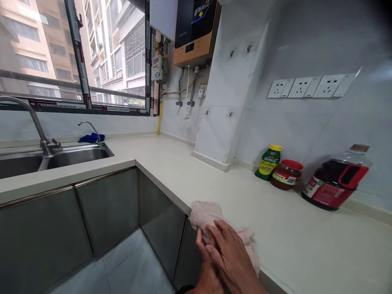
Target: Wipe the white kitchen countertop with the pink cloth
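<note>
Right hand [231,251] lies over left hand [206,269], the two pressed together on the cloth [204,213]; the right fingers are extended, but whether the left ones pinch it, I cannot tell. Perhaps they overlap to share the pressure. The wall [275,126] bounds the counter [171,163], which offers long room toward the far corner. The cloth lies across its front edge, so one side has less support. Dark bottle [327,192], jar [286,175] and green bottle [268,163] stand near the wall, probably to keep the front free
</note>
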A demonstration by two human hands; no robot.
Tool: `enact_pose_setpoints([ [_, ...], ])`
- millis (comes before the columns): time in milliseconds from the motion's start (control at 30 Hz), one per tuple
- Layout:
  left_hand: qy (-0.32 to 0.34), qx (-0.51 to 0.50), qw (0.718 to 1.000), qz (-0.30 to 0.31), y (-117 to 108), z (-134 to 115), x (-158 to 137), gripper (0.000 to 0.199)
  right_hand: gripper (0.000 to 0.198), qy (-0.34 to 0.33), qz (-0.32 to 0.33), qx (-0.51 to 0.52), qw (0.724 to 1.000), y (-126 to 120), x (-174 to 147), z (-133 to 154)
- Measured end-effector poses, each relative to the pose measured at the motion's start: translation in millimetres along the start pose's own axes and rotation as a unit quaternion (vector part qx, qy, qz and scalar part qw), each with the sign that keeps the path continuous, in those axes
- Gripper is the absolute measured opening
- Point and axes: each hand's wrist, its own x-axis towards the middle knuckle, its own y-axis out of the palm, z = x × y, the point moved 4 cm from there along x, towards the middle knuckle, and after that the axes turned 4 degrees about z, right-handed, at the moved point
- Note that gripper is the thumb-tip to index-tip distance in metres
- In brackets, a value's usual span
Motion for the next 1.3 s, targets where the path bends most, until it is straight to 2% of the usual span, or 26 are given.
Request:
enact_pose_setpoints([
  [67,0.059,-0.022,0.997,-0.035,-36.3,13.9,-6.3,0.055,0.045,-0.008,-0.012,-0.059,0.998,5.1,-2.6,1.1],
  [133,0.114,-0.029,0.987,-0.106,-79.2,21.2,-5.0,0.041,0.06,-0.004,-0.017,-0.098,0.995,8.9,0.3,5.0],
  [233,0.159,0.028,0.962,-0.218,-137.0,12.2,13.9,0.026,0.082,0.012,0.004,-0.153,0.988,15.8,20.4,15.8],
  [300,0.187,0.061,0.949,-0.246,-160.0,-5.8,37.2,0.022,0.074,0.005,0.005,-0.196,0.98,23.0,42.3,23.9],
  [367,0.209,0.098,0.946,-0.227,-168.0,-26.2,65.4,0.021,0.058,-0.005,-0.005,-0.223,0.975,32.9,65.1,29.2],
  [500,0.222,0.132,0.953,-0.161,-162.5,-56.0,115.6,0.022,0.052,-0.002,-0.014,-0.235,0.972,47.9,86.5,28.1],
  [600,0.216,0.15,0.956,-0.133,-157.9,-66.5,139.8,0.023,0.056,-0.008,-0.019,-0.243,0.97,37.5,65.9,21.5],
  [733,0.214,0.19,0.954,-0.086,-149.4,-71.4,161.1,0.022,0.059,-0.004,-0.031,-0.249,0.968,-4.0,-0.2,2.7],
  [867,0.225,0.232,0.946,-0.023,-126.0,-69.1,176.0,0.02,0.057,0.012,-0.068,-0.254,0.965,-53.1,-83.8,-28.7],
  [1000,0.24,0.266,0.933,0.039,-101.4,-63.0,177.9,0.02,0.065,0.052,-0.031,-0.284,0.957,-95.1,-173.1,-70.3],
  [1067,0.245,0.273,0.928,0.059,-95.7,-60.8,175.1,0.022,0.065,0.091,-0.024,-0.291,0.952,-115.3,-214.9,-87.4],
  [1167,0.238,0.298,0.922,0.062,-94.4,-58.4,173.2,0.03,0.057,0.209,-0.055,-0.263,0.94,-139.7,-256.8,-100.3],
  [1233,0.224,0.324,0.917,0.063,-94.4,-56.6,175.3,0.035,0.059,0.28,-0.069,-0.261,0.921,-144.4,-260.7,-97.8],
  [1300,0.215,0.344,0.911,0.072,-93.1,-55.2,178.9,0.038,0.069,0.324,-0.048,-0.28,0.902,-136.6,-242.4,-89.6],
])
